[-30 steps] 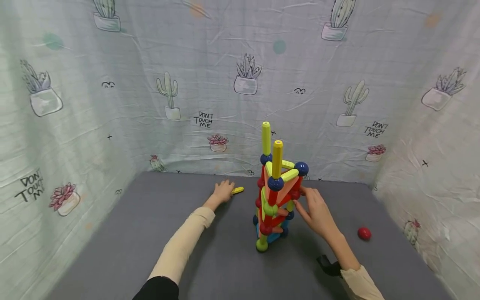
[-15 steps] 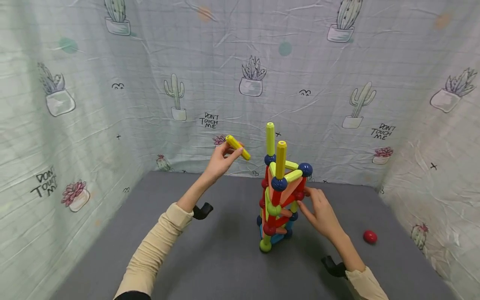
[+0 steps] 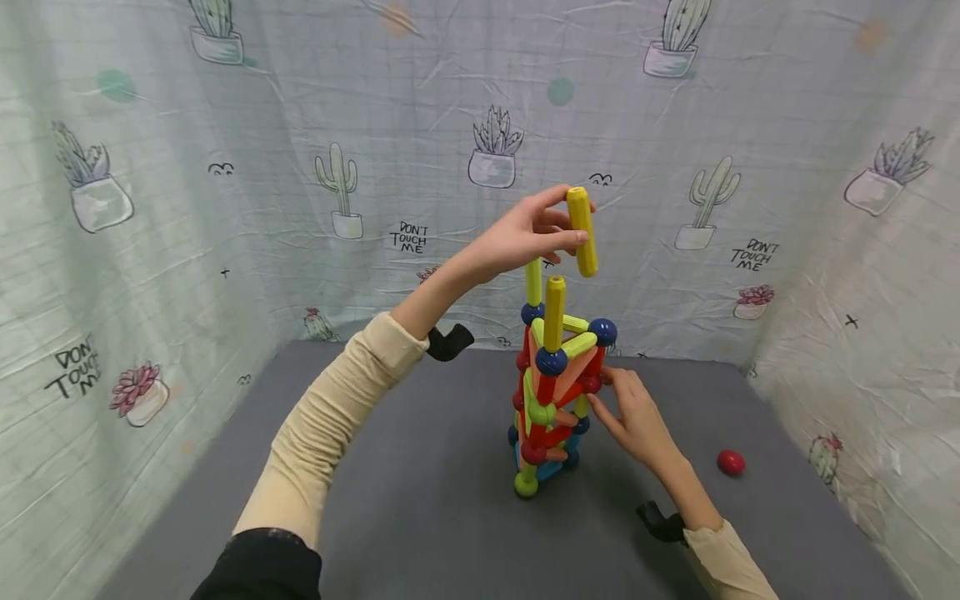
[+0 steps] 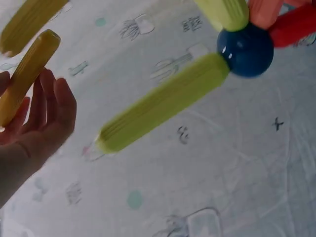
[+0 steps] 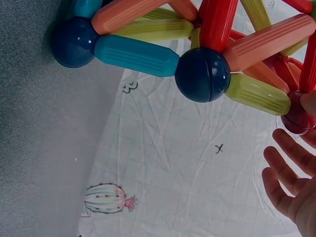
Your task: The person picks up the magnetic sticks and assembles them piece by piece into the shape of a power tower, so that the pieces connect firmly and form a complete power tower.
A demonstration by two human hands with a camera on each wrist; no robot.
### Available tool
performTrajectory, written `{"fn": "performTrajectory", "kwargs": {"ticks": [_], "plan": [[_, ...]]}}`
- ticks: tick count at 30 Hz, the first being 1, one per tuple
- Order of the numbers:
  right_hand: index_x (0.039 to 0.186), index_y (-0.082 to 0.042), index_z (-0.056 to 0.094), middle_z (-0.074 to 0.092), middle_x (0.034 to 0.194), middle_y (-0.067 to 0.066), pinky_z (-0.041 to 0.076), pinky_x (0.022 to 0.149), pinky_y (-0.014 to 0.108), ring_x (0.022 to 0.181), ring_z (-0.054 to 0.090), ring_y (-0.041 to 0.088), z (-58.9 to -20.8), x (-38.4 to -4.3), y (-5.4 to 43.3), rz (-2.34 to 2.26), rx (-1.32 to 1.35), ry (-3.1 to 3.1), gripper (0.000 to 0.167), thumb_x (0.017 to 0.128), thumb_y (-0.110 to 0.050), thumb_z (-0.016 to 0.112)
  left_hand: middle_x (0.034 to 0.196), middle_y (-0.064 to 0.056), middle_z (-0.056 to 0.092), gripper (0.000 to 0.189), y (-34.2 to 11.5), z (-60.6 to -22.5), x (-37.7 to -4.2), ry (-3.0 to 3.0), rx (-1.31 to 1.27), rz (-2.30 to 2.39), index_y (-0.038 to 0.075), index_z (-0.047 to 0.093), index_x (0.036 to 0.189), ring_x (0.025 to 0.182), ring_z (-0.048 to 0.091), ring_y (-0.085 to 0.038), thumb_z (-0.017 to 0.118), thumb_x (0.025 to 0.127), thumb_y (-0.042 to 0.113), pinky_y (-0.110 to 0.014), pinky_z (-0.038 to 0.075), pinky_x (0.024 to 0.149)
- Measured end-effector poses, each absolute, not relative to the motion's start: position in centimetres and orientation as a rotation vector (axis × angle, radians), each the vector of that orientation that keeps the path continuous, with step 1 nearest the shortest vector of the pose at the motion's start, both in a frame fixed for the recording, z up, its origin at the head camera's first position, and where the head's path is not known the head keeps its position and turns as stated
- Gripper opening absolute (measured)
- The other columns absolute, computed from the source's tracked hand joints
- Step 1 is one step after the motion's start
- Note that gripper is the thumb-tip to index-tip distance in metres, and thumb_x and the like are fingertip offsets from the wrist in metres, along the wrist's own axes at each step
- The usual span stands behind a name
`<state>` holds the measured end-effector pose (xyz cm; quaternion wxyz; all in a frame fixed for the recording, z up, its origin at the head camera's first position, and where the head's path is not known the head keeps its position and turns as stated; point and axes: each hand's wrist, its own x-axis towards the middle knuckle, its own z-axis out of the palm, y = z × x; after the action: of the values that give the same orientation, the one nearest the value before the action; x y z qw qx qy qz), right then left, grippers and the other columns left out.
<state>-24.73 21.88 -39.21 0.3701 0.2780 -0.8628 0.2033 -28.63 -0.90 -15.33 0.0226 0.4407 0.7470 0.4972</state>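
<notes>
My left hand (image 3: 525, 233) pinches a yellow magnetic stick (image 3: 587, 250) by its middle, thumb in front. The stick is nearly upright, above and slightly right of the tower of magnetic sticks and balls (image 3: 547, 392). In the left wrist view, the held yellow stick (image 4: 27, 74) is close to another yellow stick (image 4: 29, 24). Two sticks stand upright on the tower's blue top balls: a yellow one (image 3: 554, 317) and a lime one (image 3: 533, 287), partly behind the left hand. My right hand (image 3: 637, 421) pinches a red ball (image 5: 296, 118) on the tower's right side.
A loose red ball (image 3: 731, 462) lies on the grey table (image 3: 420, 500) to the right of the right hand. A third blue top ball (image 3: 602, 332) carries no upright stick. A cactus-printed cloth (image 3: 420, 125) hangs behind the table and at both sides.
The left hand has lifted the yellow stick off the table and carried it right and up, over the tower. The right hand stays at the red ball; the tower is unchanged.
</notes>
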Motion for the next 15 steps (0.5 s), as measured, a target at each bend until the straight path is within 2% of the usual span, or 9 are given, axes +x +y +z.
{"fn": "performTrajectory", "kwargs": {"ticks": [6, 12, 15], "plan": [[0.109, 0.003, 0.051, 0.057, 0.093, 0.013, 0.046, 0.069, 0.036, 0.086, 0.052, 0.021, -38.8, -24.9, 21.9, 0.517, 0.723, -2.21, 0.045, 0.07, -0.006, 0.072, 0.112, -0.015, 0.059, 0.032, 1.4, -15.8, -30.2, 2.163, 1.264, 1.333, 0.008, 0.048, 0.122, 0.092, 0.062, -0.023, 0.049, 0.091, 0.016, -0.032, 0.051, 0.075], [0.109, 0.002, 0.051, 0.057, 0.093, 0.012, 0.046, 0.068, 0.034, 0.085, 0.052, 0.021, -38.9, -24.8, 21.8, 0.52, 0.729, -2.215, 0.045, 0.07, -0.006, 0.072, 0.114, -0.018, 0.058, 0.033, 2.6, -16.9, -31.3, 2.009, 1.247, 1.184, 0.0, 0.05, 0.121, 0.093, 0.063, -0.022, 0.05, 0.089, 0.01, -0.038, 0.05, 0.08], [0.109, 0.002, 0.051, 0.057, 0.093, 0.012, 0.046, 0.068, 0.034, 0.085, 0.052, 0.021, -38.8, -24.6, 21.8, 0.514, 0.72, -2.223, 0.044, 0.07, -0.007, 0.072, 0.115, -0.02, 0.058, 0.035, 2.8, -17.3, -31.7, 1.98, 1.254, 1.156, -0.001, 0.05, 0.121, 0.097, 0.061, -0.023, 0.051, 0.088, 0.009, -0.039, 0.049, 0.08]]}}
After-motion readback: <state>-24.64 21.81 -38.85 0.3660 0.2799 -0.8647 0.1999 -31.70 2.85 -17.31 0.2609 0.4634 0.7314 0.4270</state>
